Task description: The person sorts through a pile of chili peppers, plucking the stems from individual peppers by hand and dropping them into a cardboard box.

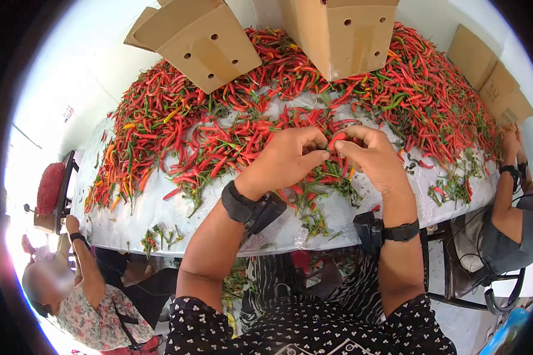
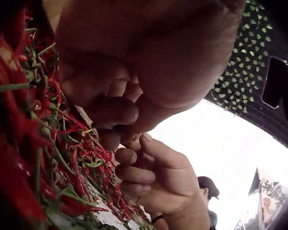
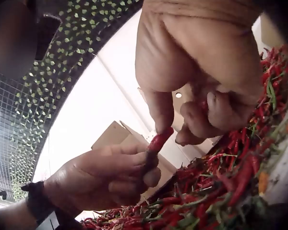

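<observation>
Between both hands, above the pile, is a red chili (image 1: 336, 141) (image 3: 159, 140). My left hand (image 1: 287, 157) (image 3: 110, 175) pinches one end of it between thumb and fingers. The thumb of my right hand (image 1: 376, 158) (image 2: 170, 179) presses on the other end, its fingers curled close by. A bit of red shows within the curled right fingers in the right wrist view. Close up in the left wrist view, my left hand (image 2: 149, 57) hides most of its own grip. Loose red chilies (image 1: 219, 157) with green stems lie beneath the hands.
Two cardboard boxes (image 1: 210, 47) (image 1: 343, 35) stand in the chilies at the far side of the white-covered table (image 1: 130, 228). Flattened cardboard (image 1: 485, 71) lies at the right. Small stem piles are near the front edge. One person (image 1: 80, 302) sits left, another (image 1: 518, 225) right.
</observation>
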{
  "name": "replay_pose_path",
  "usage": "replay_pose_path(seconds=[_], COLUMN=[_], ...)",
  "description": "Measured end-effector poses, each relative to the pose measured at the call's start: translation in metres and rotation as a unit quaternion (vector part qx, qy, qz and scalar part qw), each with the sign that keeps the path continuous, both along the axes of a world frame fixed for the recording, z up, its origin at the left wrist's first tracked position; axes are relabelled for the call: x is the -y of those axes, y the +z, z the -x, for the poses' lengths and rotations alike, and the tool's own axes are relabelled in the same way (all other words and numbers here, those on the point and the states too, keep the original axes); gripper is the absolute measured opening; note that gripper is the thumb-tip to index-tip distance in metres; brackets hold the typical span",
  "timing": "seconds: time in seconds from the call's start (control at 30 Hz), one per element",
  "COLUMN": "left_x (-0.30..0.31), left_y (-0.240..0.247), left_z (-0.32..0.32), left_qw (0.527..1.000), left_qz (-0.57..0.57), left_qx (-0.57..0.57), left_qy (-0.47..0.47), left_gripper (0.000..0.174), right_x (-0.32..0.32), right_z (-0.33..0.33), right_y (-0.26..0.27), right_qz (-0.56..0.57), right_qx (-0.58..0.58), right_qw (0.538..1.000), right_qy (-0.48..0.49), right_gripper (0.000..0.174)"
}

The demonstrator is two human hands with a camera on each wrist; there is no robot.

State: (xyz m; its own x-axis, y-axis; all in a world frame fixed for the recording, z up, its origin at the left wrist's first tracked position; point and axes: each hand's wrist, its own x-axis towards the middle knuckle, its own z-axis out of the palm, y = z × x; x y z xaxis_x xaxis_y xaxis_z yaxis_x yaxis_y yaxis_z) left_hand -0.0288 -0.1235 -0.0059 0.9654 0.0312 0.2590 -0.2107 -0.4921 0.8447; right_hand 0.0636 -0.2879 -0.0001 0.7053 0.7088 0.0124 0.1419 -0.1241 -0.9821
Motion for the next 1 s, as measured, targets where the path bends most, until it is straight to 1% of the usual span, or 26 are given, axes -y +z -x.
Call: replay_pose_path(seconds=[0.03,0.13,0.17,0.2,0.23,0.3,0.33,0.37,0.43,0.47,0.5,0.53,0.57,0.6,0.63,0.7,0.77,0.83,0.87,0.9,0.93,0.97,1.0], left_x=[0.000,-0.001,-0.001,0.000,0.001,-0.002,-0.004,-0.007,-0.011,-0.010,-0.013,-0.018,-0.019,-0.019,-0.018,-0.017,-0.019,-0.020,-0.020,-0.020,-0.020,-0.021,-0.022], left_y=[0.001,0.004,0.003,0.000,-0.003,-0.009,-0.012,-0.017,-0.023,-0.017,-0.021,-0.031,-0.030,-0.030,-0.028,-0.028,-0.035,-0.036,-0.029,-0.028,-0.029,-0.031,-0.034], left_z=[0.000,0.002,0.002,0.000,-0.002,-0.006,-0.008,-0.010,-0.014,-0.011,-0.013,-0.017,-0.017,-0.017,-0.015,-0.013,-0.018,-0.018,-0.014,-0.012,-0.012,-0.014,-0.016], left_qw=[0.999,1.000,1.000,0.999,0.998,0.997,0.996,0.996,0.990,0.991,0.990,0.991,0.991,0.987,0.987,0.993,0.994,0.994,0.994,0.994,0.992,0.990,0.990], left_qz=[-0.023,-0.009,-0.009,-0.010,-0.011,0.007,0.024,0.025,0.104,0.066,0.066,0.080,0.093,0.125,0.125,0.077,0.063,0.066,0.074,0.072,0.095,0.121,0.127], left_qx=[0.021,0.010,0.012,0.015,0.019,0.022,0.021,0.027,0.037,0.023,0.034,0.020,0.003,-0.035,-0.029,-0.001,0.028,0.024,0.008,0.006,-0.003,-0.010,-0.010], left_qy=[-0.005,0.011,0.013,0.034,0.057,0.070,0.081,0.084,0.092,0.115,0.120,0.107,0.092,0.092,0.093,0.086,0.086,0.086,0.084,0.082,0.078,0.073,0.068], left_gripper=[0.011,0.009,0.009,0.011,0.013,0.013,0.012,0.012,0.012,0.013,0.013,0.012,0.012,0.012,0.012,0.014,0.016,0.017,0.017,0.017,0.017,0.017,0.017], right_x=[0.000,-0.003,-0.004,-0.005,-0.007,-0.010,-0.012,-0.011,-0.008,-0.008,-0.007,-0.007,-0.007,-0.009,-0.011,-0.029,-0.061,-0.099,-0.109,-0.117,-0.112,-0.102,-0.094], right_z=[0.001,0.003,0.005,0.007,0.011,0.021,0.027,0.034,0.049,0.053,0.057,0.058,0.062,0.066,0.070,0.074,0.070,0.018,0.042,0.067,0.062,0.050,0.039], right_y=[0.000,0.000,-0.001,-0.002,-0.002,-0.003,-0.003,0.002,0.017,0.022,0.028,0.040,0.055,0.073,0.092,0.134,0.184,0.224,0.248,0.270,0.269,0.264,0.257], right_qz=[0.002,-0.026,-0.037,-0.048,-0.048,-0.085,-0.110,-0.111,-0.131,-0.164,-0.183,-0.212,-0.239,-0.265,-0.290,-0.399,-0.449,-0.305,-0.115,0.083,0.083,0.081,0.083], right_qx=[0.000,-0.006,0.035,0.078,0.081,0.244,0.285,0.289,0.264,0.262,0.309,0.362,0.412,0.426,0.440,0.454,0.506,0.635,0.552,0.426,0.423,0.541,0.648], right_qw=[1.000,1.000,0.998,0.995,0.995,0.962,0.947,0.945,0.946,0.940,0.918,0.890,0.859,0.843,0.825,0.769,0.703,0.676,0.818,0.901,0.902,0.836,0.750], right_qy=[0.002,0.000,-0.022,-0.043,-0.040,-0.088,-0.105,-0.101,-0.135,-0.143,-0.166,-0.177,-0.188,-0.195,-0.202,-0.208,-0.221,-0.215,-0.116,-0.011,-0.016,0.044,0.107], right_gripper=[0.019,0.016,0.014,0.013,0.013,0.013,0.013,0.013,0.012,0.013,0.015,0.016,0.018,0.019,0.019,0.022,0.020,0.023,0.042,0.068,0.068,0.065,0.064])
